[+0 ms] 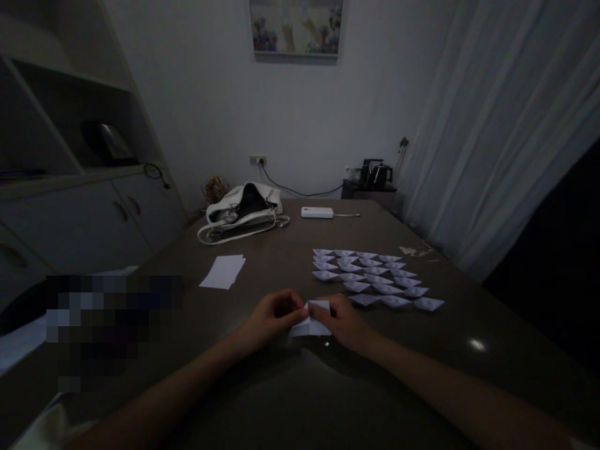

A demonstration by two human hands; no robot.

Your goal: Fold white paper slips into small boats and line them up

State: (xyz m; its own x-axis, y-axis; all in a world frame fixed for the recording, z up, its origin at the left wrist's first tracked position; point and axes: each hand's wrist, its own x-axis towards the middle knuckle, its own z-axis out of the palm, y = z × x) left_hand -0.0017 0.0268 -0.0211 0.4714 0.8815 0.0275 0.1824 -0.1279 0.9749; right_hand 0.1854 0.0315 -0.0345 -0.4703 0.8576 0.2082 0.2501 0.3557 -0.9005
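Between my two hands is a small folded sheet of white paper (311, 327), with a crease running down its middle. My left hand (277, 312) pinches its left edge between thumb and forefinger. On the other side my right hand (344, 319) grips the sheet, the thumb lying over its front and the fingers behind, partly hidden. To the right, beyond my right hand, several folded white paper boats (375, 271) stand in rows. A few flat sheets of white paper (222, 272) lie in a loose stack to the left.
A white handbag (246, 209) lies open at the back left of the dark table (300, 400). Behind the boats is a white power bank (317, 213) with a short cable. A black kettle (379, 175) stands in the far corner. Part of the left side is pixelated.
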